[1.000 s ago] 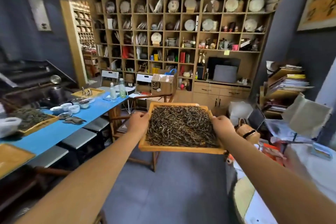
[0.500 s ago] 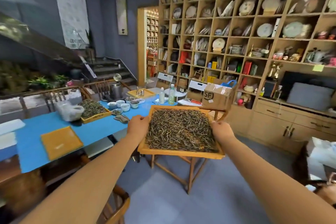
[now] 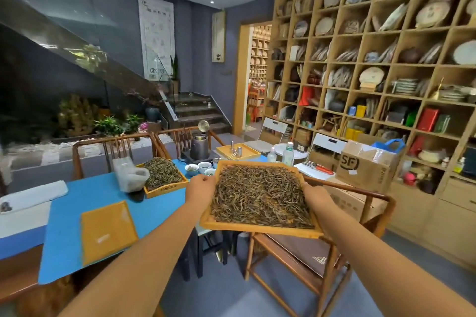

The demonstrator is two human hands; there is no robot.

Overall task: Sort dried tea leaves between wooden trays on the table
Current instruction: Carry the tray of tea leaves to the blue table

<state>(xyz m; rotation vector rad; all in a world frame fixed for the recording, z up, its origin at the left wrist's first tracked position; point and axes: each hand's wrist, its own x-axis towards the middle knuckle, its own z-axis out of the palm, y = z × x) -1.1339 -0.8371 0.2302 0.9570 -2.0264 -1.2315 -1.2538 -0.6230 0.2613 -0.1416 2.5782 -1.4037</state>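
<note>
Tea tray (image 3: 260, 229), pinched between my left hand (image 3: 200, 187) and right hand (image 3: 314, 194), hangs right of the worktop (image 3: 164, 203), left nearer.

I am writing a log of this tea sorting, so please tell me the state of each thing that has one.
Held tray: in the air, full of tea leaves, tilted.
Left hand: holds the tray's left edge.
Right hand: holds the tray's right edge.
Empty tray: flat on the blue table.
Far tray: on the table, heaped with leaves.
Kettle: lid open.
Cardboard box: flaps open.
</note>
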